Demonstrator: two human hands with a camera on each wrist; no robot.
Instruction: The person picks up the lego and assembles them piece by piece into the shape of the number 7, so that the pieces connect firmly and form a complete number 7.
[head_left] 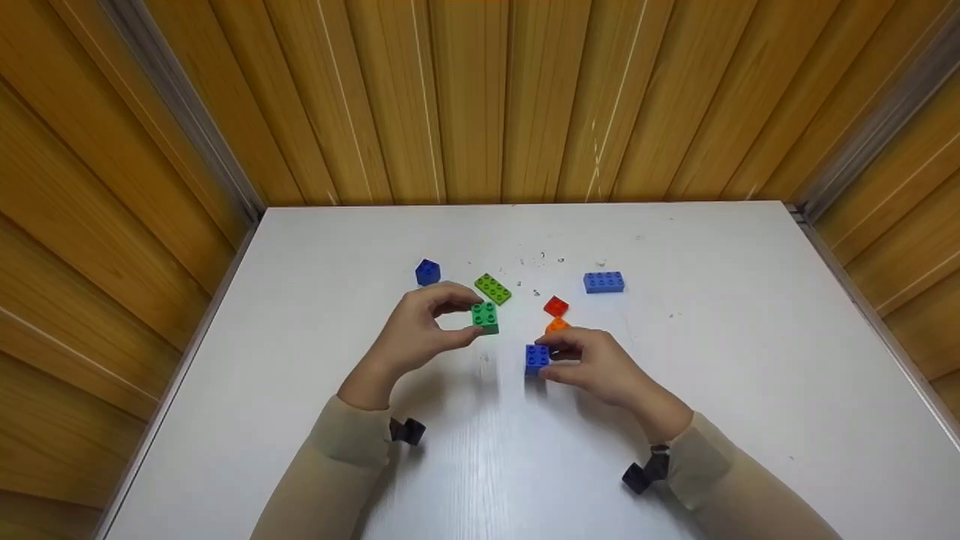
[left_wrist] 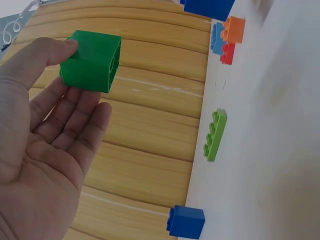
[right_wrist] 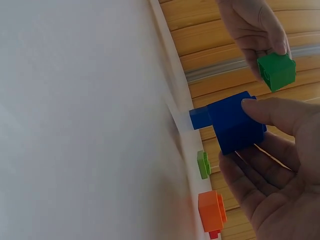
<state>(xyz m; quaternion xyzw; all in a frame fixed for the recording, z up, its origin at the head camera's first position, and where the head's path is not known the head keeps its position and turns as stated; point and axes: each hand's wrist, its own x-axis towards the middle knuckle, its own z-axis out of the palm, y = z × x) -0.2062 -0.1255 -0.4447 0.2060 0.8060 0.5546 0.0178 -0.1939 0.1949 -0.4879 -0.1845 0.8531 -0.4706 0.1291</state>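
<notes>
Thumb and fingers of my left hand (head_left: 409,330) pinch a green toy brick (head_left: 484,318) by its sides, studs up, above the white table. In the left wrist view the green brick (left_wrist: 91,61) shows its hollow underside. To the right and nearer the body, my right hand (head_left: 600,367) pinches a blue brick (head_left: 537,360) with four studs on top. The right wrist view shows this blue brick (right_wrist: 237,122) raised off the table between thumb and fingertips. The two held bricks are apart, with a small gap between them.
Beyond the hands, a lime-green brick (head_left: 493,289), a dark blue brick (head_left: 428,272) and a long lighter blue brick (head_left: 604,282) lie on the white table (head_left: 697,360). A red brick (head_left: 556,306) and a partly hidden orange brick (head_left: 556,325) sit just past the right hand. Wood-look panels (head_left: 465,105) wall the table.
</notes>
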